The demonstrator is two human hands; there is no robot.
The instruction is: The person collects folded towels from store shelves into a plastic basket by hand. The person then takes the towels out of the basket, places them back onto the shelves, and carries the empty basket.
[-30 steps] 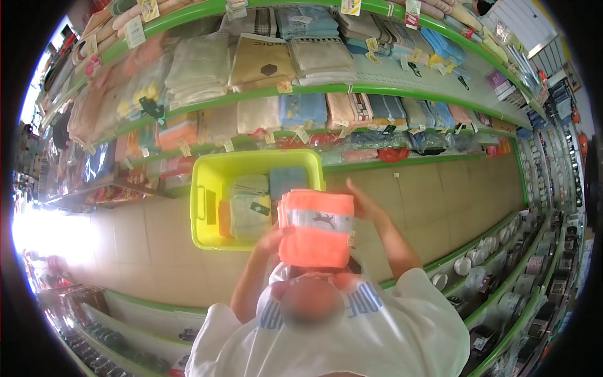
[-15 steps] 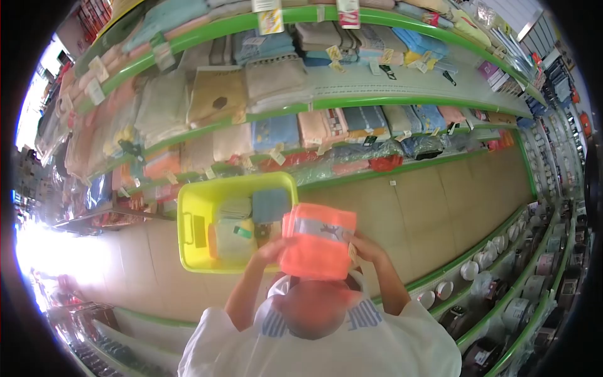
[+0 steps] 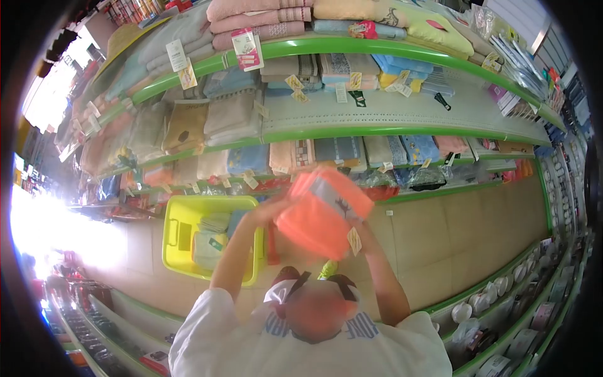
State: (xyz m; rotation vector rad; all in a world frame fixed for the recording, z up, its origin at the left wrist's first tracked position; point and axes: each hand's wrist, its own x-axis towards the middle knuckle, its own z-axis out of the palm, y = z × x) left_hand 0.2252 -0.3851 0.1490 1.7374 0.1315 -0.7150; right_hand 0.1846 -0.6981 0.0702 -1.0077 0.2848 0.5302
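Between my two hands is a folded coral towel [image 3: 314, 217] with a grey band and a dark emblem, tilted and slightly blurred. My left hand [image 3: 271, 210] grips its left side, fingers partly hidden behind it. On the lower right edge, my right hand [image 3: 360, 231] holds the towel, fingers mostly under it. A paper tag [image 3: 355, 241] hangs beside that hand. Below and left of the towel, a yellow basket [image 3: 168, 242] stands on the floor with folded towels [image 3: 208, 248] inside. My left forearm covers part of the basket.
Ahead, green-edged shelves [image 3: 402, 131] carry stacks of folded towels, with tags hanging from the edges. Low shelving with round white items [image 3: 461, 312] runs along the right. More shelving [image 3: 113, 320] stands at lower left. The floor [image 3: 433, 251] is tiled.
The coral towel has risen towards the shelves and turned clockwise, both hands still on it. The view has shifted, so the basket appears further left and lower.
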